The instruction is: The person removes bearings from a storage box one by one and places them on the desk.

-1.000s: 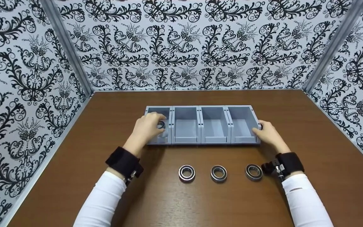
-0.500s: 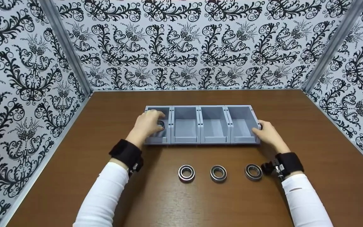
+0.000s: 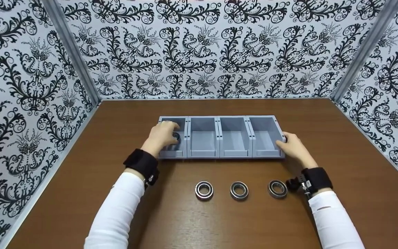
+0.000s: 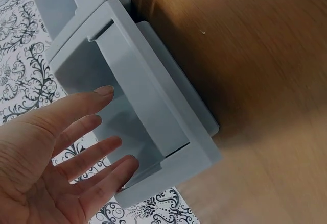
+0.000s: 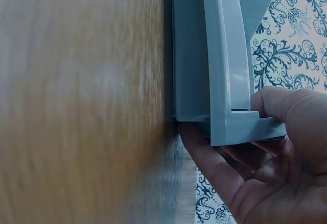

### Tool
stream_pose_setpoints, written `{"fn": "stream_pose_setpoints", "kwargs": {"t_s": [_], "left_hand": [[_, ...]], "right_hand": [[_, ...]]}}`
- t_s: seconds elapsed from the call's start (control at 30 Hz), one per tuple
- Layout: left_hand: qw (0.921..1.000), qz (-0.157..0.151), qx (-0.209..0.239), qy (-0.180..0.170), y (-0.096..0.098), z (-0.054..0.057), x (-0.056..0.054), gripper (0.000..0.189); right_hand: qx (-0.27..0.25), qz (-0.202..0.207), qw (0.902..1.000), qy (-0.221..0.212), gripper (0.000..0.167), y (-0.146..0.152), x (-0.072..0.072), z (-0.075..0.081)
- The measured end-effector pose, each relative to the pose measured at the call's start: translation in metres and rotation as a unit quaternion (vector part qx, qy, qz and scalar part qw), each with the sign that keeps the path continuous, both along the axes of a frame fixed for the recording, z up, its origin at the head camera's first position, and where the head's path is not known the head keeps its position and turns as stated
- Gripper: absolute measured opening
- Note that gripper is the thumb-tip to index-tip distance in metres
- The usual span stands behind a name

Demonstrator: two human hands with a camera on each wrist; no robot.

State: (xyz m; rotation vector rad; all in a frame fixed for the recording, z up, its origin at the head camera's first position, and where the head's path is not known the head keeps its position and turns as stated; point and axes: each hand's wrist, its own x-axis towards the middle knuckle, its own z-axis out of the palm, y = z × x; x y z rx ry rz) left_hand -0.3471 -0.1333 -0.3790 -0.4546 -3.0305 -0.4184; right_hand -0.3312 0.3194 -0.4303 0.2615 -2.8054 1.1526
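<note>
Four-sided grey storage bins stand joined in a row. My left hand (image 3: 162, 134) is over the leftmost bin (image 3: 174, 153), thumb and fingers apart. A dark ring-shaped bearing (image 3: 177, 136) shows inside that bin beside the thumb, partly hidden by the hand. In the left wrist view the fingers (image 4: 99, 180) reach past the bin's front lip with nothing between them and the thumb. My right hand (image 3: 294, 147) grips the outer side wall of the rightmost bin (image 3: 267, 153), thumb inside the wall and fingers outside and below, as the right wrist view shows.
On the brown table (image 3: 185, 224), in front of the bins, lie a left bearing (image 3: 204, 197), a middle bearing (image 3: 239, 197) and a right bearing (image 3: 277, 195). The right one is close to the right wrist camera (image 3: 293, 184). Patterned walls (image 3: 199, 52) enclose the table.
My left hand has shifted slightly up and left inside the leftmost bin, its fingers spreading away from the bearing, while the left forearm swung right. My right hand stays on the rightmost bin.
</note>
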Motion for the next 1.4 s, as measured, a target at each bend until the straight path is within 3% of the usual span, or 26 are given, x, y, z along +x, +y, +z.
{"fn": "stream_pose_setpoints", "kwargs": {"t_s": [0.57,1.03,1.4], "left_hand": [[0.9992,0.011,-0.023,-0.032,0.008,-0.004,-0.009,0.051],[0.9970,0.041,-0.036,-0.054,0.017,-0.013,-0.014,0.032],[0.9968,0.055,-0.047,-0.033,0.020,-0.015,-0.012,0.022]], "right_hand": [[0.003,-0.004,1.0000,0.000,0.038,-0.001,0.001,-0.001],[0.001,-0.002,1.0000,-0.004,0.040,-0.001,0.001,0.001],[-0.007,0.003,1.0000,-0.001,0.037,-0.001,-0.001,0.000]]}}
